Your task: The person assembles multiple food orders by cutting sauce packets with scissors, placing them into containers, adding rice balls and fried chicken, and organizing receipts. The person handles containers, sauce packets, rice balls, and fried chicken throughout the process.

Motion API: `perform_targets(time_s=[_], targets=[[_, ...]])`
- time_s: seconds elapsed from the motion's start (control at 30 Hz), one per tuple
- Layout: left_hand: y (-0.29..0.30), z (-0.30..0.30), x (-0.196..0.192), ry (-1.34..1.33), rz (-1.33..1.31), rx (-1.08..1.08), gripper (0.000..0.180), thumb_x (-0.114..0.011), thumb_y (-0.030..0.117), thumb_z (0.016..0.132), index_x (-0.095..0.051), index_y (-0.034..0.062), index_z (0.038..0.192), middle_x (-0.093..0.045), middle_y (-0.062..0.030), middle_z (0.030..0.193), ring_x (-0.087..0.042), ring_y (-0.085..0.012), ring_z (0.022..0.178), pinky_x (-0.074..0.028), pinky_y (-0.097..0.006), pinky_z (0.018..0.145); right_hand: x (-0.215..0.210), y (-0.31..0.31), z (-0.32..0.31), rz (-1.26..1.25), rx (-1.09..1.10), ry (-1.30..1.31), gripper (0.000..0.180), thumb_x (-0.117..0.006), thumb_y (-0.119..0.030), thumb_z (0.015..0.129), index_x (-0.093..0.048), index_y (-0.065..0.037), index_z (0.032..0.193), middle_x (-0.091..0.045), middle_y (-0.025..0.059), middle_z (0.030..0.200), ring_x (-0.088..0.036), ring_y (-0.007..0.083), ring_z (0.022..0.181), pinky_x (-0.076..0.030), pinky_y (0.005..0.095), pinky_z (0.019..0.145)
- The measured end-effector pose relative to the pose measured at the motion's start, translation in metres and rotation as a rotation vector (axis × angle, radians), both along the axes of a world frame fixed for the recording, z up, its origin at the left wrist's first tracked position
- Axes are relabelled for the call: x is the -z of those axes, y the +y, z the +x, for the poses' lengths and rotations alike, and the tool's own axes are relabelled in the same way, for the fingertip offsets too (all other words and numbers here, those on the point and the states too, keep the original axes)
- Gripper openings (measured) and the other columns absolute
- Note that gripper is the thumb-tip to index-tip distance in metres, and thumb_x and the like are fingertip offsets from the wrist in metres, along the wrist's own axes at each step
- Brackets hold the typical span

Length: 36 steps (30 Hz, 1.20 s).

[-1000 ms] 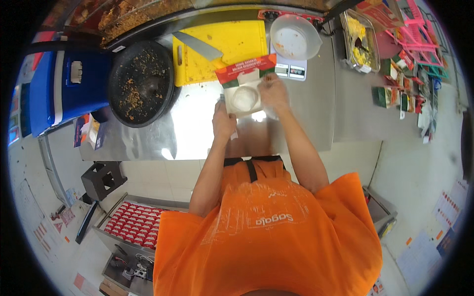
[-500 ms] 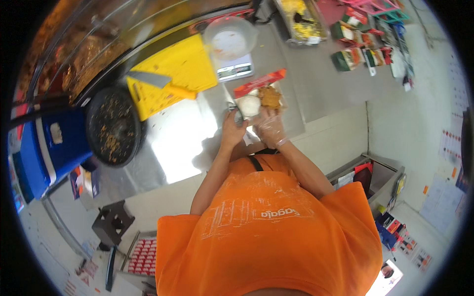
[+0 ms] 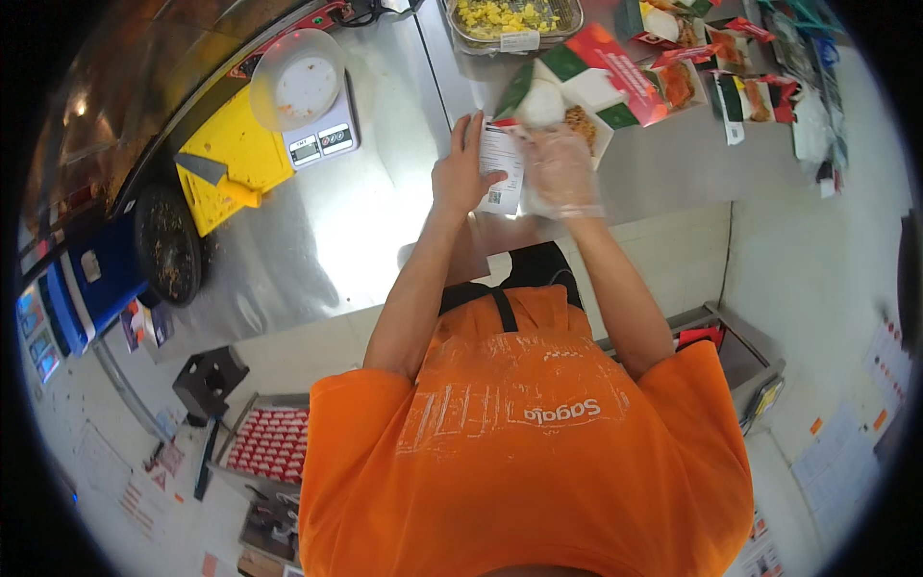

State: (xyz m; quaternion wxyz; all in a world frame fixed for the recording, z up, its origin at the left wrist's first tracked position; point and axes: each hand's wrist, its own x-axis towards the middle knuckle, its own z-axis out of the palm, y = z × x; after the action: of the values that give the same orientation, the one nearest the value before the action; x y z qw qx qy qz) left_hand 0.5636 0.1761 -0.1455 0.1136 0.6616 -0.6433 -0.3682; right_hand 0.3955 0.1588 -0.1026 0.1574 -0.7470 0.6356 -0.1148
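My bare left hand [image 3: 461, 173] lies on the steel counter with its fingers stretched out and its thumb on a white printed paper slip [image 3: 500, 168]. My right hand [image 3: 562, 173], in a clear plastic glove, is blurred by motion between the slip and an open food box; its fingertips are hard to make out. The food box [image 3: 620, 72] is red, green and white, with its lid folded back. A mound of white rice [image 3: 541, 103] and some brown food [image 3: 581, 122] sit in it, partly hidden by the right hand.
Several filled boxes [image 3: 678, 87] stand at the right, below a metal tray of yellow food [image 3: 505, 19]. Leftward are a scale [image 3: 336, 139] bearing a clear bowl [image 3: 288, 82], a yellow board [image 3: 226, 144] with a knife [image 3: 231, 188], and a black round pan [image 3: 168, 245].
The food box has moved right and away from me. My left hand has left the box for the slip; my right hand has moved right. The whole view has shifted.
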Motion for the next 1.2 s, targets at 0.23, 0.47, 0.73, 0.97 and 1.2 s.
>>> perform_targets(time_s=[0.23,0.47,0.73,0.97,1.2], targets=[[0.055,-0.033,-0.006,0.049,-0.179,-0.329,0.090,-0.089,0.023,0.067,-0.039,0.0058,0.141,-0.044,-0.0205,0.138,-0.054,-0.0381,0.119,-0.051,-0.043,0.094,0.010,0.004,-0.032,0.159,-0.120,-0.089,0.027,-0.063,-0.027,0.085,-0.068,-0.007,0.101,-0.063,0.0125,0.103,-0.059,0.0320,0.107,-0.049,0.0451,0.091],[0.120,-0.180,-0.095,0.749,-0.009,0.140,0.025,-0.066,0.024,0.087,-0.064,0.0035,0.102,-0.062,-0.0221,0.088,-0.062,-0.0403,0.083,-0.050,-0.047,0.075,-0.072,0.067,-0.092,0.319,0.540,-1.187,0.061,-0.059,-0.043,0.097,-0.043,-0.007,0.144,-0.056,0.0131,0.128,-0.055,0.0315,0.109,-0.053,0.0405,0.086],[0.112,-0.243,-0.084,0.608,0.217,0.699,0.021,-0.061,0.017,0.083,-0.067,0.0015,0.095,-0.064,-0.0224,0.084,-0.063,-0.0392,0.078,-0.049,-0.047,0.069,0.039,0.072,-0.351,0.265,0.708,-1.708,0.051,-0.052,-0.041,0.101,-0.046,-0.007,0.138,-0.062,0.0110,0.114,-0.065,0.0245,0.083,-0.052,0.0282,0.077],[0.063,-0.233,-0.032,0.257,0.081,-0.258,0.029,-0.065,0.019,0.090,-0.058,-0.0006,0.071,-0.051,-0.0126,0.059,-0.045,-0.0196,0.056,-0.041,-0.038,0.056,-0.026,-0.091,-0.494,-0.340,0.628,-0.135,0.051,-0.060,-0.022,0.093,-0.046,-0.004,0.138,-0.063,0.0172,0.112,-0.060,0.0302,0.107,-0.045,0.0428,0.096],[0.085,-0.255,-0.033,0.033,0.218,-0.575,0.037,-0.065,0.017,0.089,-0.046,-0.0010,0.063,-0.050,-0.0093,0.054,-0.043,-0.0145,0.050,-0.037,-0.035,0.048,0.004,-0.356,-0.736,-0.097,0.635,0.145,0.036,-0.055,-0.021,0.088,-0.059,-0.010,0.122,-0.063,0.0196,0.121,-0.060,0.0376,0.112,-0.049,0.0502,0.091]])
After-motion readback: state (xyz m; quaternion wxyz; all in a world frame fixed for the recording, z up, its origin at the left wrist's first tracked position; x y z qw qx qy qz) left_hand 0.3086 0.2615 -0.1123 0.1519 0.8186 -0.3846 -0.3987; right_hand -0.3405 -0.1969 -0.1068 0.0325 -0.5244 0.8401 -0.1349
